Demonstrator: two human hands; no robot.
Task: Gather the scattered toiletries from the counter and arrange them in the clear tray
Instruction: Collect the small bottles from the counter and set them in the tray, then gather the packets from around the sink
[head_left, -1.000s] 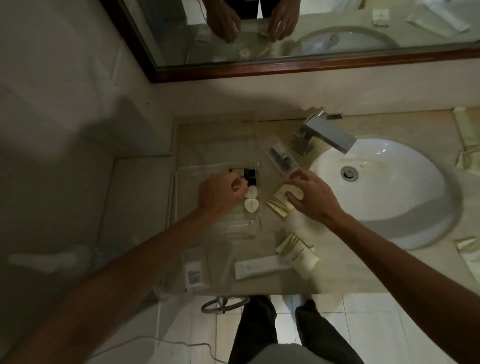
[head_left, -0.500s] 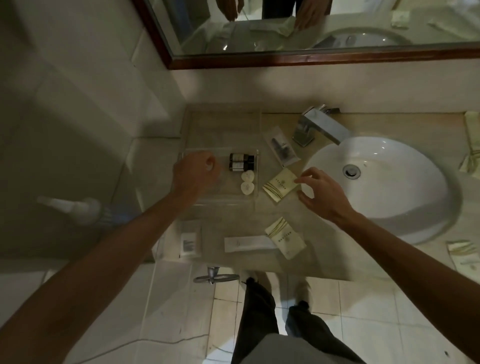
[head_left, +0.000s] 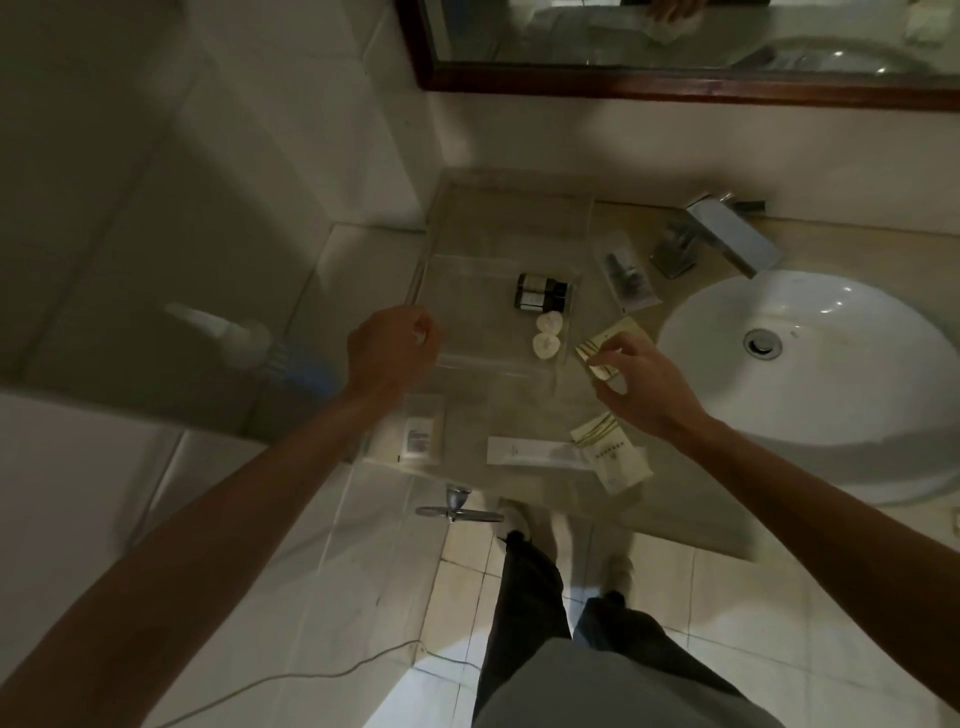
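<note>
right hand (head_left: 641, 382) now pinching packet (head_left: 605, 349) | faucet (head_left: 719, 236) behind | sink (head_left: 810, 364) beside

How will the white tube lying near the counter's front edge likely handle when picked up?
The white tube lies flat and looks slim, so it is probably light. Its flattened shape suggests it will not roll. It may flex a little if soft-walled, though the dim picture cannot confirm that.

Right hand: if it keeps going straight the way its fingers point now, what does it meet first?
The right hand points up-left, already pinching the cream sachet. Straight on, the first thing is probably the clear tray's right wall, with the two round white soaps just behind it. Height above the counter is unclear.
</note>
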